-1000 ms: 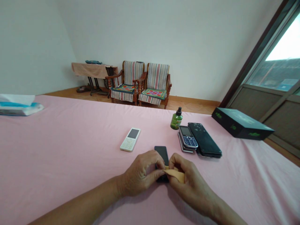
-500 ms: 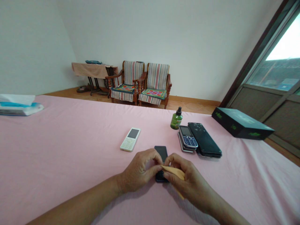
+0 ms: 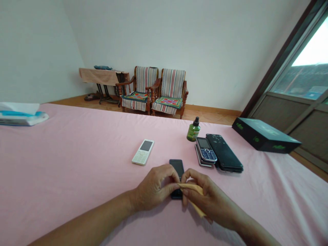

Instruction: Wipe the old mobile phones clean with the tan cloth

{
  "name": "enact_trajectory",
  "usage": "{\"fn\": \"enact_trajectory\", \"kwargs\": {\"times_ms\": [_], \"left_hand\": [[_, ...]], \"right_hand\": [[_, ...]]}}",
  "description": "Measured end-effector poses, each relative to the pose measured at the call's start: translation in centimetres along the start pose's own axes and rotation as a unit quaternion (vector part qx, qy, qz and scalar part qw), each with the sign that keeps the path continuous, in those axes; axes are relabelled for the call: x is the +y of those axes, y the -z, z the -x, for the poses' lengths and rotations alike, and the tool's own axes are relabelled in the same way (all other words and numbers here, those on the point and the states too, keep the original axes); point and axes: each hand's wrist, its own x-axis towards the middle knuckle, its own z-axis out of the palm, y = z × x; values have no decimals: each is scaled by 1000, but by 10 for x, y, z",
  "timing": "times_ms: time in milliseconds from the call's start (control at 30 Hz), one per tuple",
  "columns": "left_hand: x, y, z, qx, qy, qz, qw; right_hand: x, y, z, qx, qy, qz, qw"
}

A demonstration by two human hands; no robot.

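Between my hands is a folded yellow cloth point(image 3: 192, 187). My right hand point(image 3: 208, 194) is closed around it, with a loose end hanging below the fingers. My left hand point(image 3: 155, 187) pinches the cloth's tip between thumb and forefinger. Beneath the fingertips a dark keypad phone point(image 3: 176, 166) lies face up on the pink tablecloth point(image 3: 84, 164); my fingers hide its middle. A white keypad phone point(image 3: 143, 152) lies to the left, beyond my left hand.
To the right, a dark blue keypad phone point(image 3: 206, 150) tops a small stack beside black smartphones point(image 3: 224, 152). Behind them stands a green spray bottle point(image 3: 193, 131). A black box point(image 3: 265, 135) sits far right, a tissue pack point(image 3: 23, 116) far left. Two chairs point(image 3: 169, 90) stand beyond the table.
Both hands have shifted slightly to the right with the cloth. The cloth's loose end shows more below my right hand. The phones on the table look unmoved.
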Motion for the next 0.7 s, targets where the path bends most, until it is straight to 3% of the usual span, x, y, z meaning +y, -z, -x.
{"fn": "enact_trajectory", "kwargs": {"times_ms": [300,467,600,700], "left_hand": [[-2,1,0,3,13,3,1000],[-4,1,0,8,24,14,1000],[-2,0,-1,1,24,12,1000],[-4,3,-3,51,35,-24,998]], "right_hand": [[2,1,-3,51,87,90,991],[3,1,-1,41,84,81,992],[5,1,-2,73,98,146,982],[6,6,-3,106,110,205,967]]}}
